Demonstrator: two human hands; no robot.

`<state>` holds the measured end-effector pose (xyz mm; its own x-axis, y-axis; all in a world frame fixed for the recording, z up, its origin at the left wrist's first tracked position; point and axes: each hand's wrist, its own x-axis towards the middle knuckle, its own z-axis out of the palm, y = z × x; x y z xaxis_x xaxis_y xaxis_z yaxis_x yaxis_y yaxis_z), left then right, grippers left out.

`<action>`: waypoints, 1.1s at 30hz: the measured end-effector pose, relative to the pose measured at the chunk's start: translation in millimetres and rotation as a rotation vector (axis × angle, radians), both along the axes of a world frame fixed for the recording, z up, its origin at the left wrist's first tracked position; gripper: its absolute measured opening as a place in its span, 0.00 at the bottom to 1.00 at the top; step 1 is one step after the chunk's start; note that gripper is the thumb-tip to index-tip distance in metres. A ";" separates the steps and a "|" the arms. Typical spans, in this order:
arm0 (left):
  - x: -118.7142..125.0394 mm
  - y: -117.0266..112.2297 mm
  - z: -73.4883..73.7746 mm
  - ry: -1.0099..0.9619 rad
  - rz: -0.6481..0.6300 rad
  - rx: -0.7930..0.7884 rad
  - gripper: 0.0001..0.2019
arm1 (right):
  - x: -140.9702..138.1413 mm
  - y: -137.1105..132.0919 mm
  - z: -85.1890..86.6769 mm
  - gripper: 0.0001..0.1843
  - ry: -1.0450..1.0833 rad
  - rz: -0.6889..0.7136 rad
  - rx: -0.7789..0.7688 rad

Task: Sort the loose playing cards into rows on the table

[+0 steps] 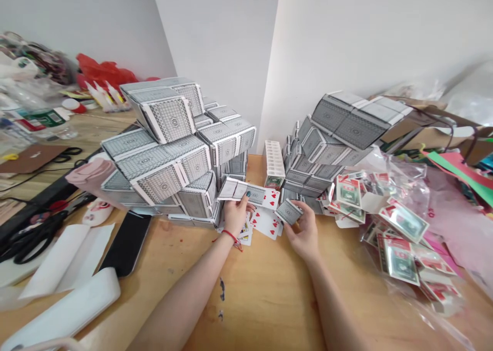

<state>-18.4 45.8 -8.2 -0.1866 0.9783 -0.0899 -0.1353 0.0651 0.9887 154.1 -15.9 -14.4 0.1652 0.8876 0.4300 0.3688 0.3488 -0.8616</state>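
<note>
Near the middle of the table, my left hand (238,214) grips a strip of joined playing cards (254,192), grey backs up, with a hearts face at its right end. A red string bracelet circles that wrist. My right hand (305,228) holds a folded playing card (288,212) by its right side, patterned back showing, close to the strip's end. Beneath and between the hands lie loose face-up cards (265,222), some of them hearts. Stacks of boxes folded from cards rise on the left (165,155) and on the right (335,130).
A row of card packs (273,161) stands between the stacks. At right, opened card cartons (400,258) lie on clear plastic. At left are a black phone (127,243), black scissors (38,233), a white roll (65,310) and glue bottles (106,96).
</note>
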 end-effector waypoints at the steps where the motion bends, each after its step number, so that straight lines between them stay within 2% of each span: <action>1: -0.1 0.1 -0.4 0.005 -0.005 0.001 0.14 | -0.3 0.0 -0.6 0.29 -0.004 0.004 0.001; 11: -0.4 -3.2 4.4 0.105 -0.081 0.018 0.12 | -2.1 0.5 -4.5 0.27 -0.095 -0.032 0.008; 18: -3.3 -3.2 8.1 0.135 -0.196 0.020 0.11 | 2.2 5.5 -1.7 0.27 -0.324 -0.122 0.063; 28: -4.8 -0.8 2.9 0.204 -0.221 0.033 0.13 | 2.8 3.9 -7.1 0.27 -0.409 -0.140 0.009; 33: -5.5 -0.3 -0.1 0.225 -0.237 0.054 0.13 | 3.7 4.1 -5.1 0.26 -0.411 -0.102 -0.007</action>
<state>-23.9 45.5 -8.2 0.0374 0.9991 -0.0191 0.0999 0.0152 0.9949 157.8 -11.8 -19.5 0.0687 0.8787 0.4725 0.7146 0.2872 -0.6379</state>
